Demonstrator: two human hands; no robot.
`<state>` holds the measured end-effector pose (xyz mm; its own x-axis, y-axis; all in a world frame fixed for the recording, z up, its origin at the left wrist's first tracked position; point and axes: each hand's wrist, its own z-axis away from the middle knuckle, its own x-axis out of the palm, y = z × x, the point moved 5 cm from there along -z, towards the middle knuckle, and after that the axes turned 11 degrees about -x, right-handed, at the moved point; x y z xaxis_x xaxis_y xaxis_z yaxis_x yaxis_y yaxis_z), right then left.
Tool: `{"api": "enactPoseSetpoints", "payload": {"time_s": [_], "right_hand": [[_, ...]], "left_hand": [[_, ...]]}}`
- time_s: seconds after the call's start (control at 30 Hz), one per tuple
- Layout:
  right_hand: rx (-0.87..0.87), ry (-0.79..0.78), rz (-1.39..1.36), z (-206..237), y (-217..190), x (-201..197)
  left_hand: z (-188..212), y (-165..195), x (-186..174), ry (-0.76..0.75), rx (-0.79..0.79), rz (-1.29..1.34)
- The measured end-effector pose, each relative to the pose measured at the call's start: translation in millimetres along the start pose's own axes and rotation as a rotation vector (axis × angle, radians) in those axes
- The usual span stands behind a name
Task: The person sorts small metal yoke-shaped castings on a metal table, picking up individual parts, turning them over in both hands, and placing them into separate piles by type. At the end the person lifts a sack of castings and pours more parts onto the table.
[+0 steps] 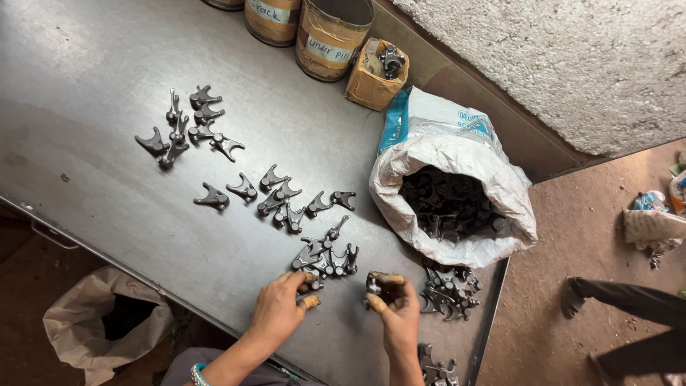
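Person at a metal table (pixel 93 71), both hands low in view. Left hand (pixel 280 307) rests on the table edge of a cluster of dark forked parts (pixel 325 257), fingers curled and touching the nearest piece, thumb taped; a firm hold is not clear. Right hand (pixel 394 304) is closed around one dark part (pixel 376 284), held just above the table, between that cluster and another pile (pixel 449 292) to its right. More forks lie scattered in loose groups up the table (pixel 275 196). White sack (pixel 457 193) of the same parts stands open just beyond the right hand. Taped cans (pixel 332 36) and a small box (pixel 375 75) at the far edge. Bag on floor (pixel 100 322) below left
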<state>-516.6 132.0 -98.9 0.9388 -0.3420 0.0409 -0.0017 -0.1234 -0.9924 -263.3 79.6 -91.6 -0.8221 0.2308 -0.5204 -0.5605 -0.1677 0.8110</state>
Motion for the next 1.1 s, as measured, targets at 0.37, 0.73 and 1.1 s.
{"api": "enactPoseSetpoints", "payload": {"time_s": [0.37, 0.73, 1.1], "right_hand": [[0.407, 0.106, -0.656, 29, 31, -4], [0.54, 0.071, -0.249, 46, 60, 5], [0.615, 0.046, -0.304, 52, 56, 5]], "left_hand": [[11, -10, 55, -0.469, -0.235, 0.695], [14, -17, 63, -0.776, -0.635, 1.104], [18, -18, 63, -0.76, -0.681, 1.095]]}}
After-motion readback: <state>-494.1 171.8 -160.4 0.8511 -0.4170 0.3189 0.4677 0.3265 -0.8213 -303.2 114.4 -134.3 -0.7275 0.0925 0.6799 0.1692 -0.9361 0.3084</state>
